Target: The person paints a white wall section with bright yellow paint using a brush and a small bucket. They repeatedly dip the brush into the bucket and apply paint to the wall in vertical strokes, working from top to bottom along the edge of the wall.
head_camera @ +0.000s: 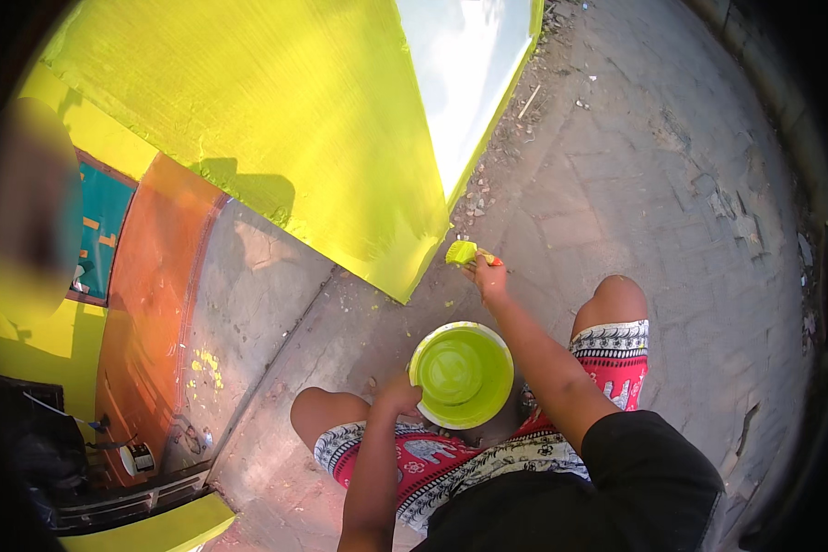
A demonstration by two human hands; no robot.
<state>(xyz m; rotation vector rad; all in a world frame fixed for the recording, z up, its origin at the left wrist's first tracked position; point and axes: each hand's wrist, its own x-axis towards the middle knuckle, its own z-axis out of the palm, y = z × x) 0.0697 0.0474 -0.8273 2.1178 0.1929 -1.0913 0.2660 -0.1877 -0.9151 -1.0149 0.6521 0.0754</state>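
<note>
Between my knees is a round bucket (505, 376) with yellow-green paint coating its inside. My left hand (398, 398) grips the bucket's rim on its left side. In my right hand (488, 274) is a paintbrush (461, 252) with an orange-red handle, its bristles loaded with the same yellow-green paint. The brush is held just right of the lower corner of a yellow-green painted wall (269, 117), and a small gap shows between bristles and wall. A white face (466, 76) of that wall is edged in yellow-green.
Grey paving (662, 207) stretches to the right, with rubble (479, 196) along the wall's foot. At left are an orange painted band (155, 241), yellow paint splashes (205, 369) on the concrete, a white container (137, 459) and a dark metal frame (131, 504). A blurred shape covers the far left.
</note>
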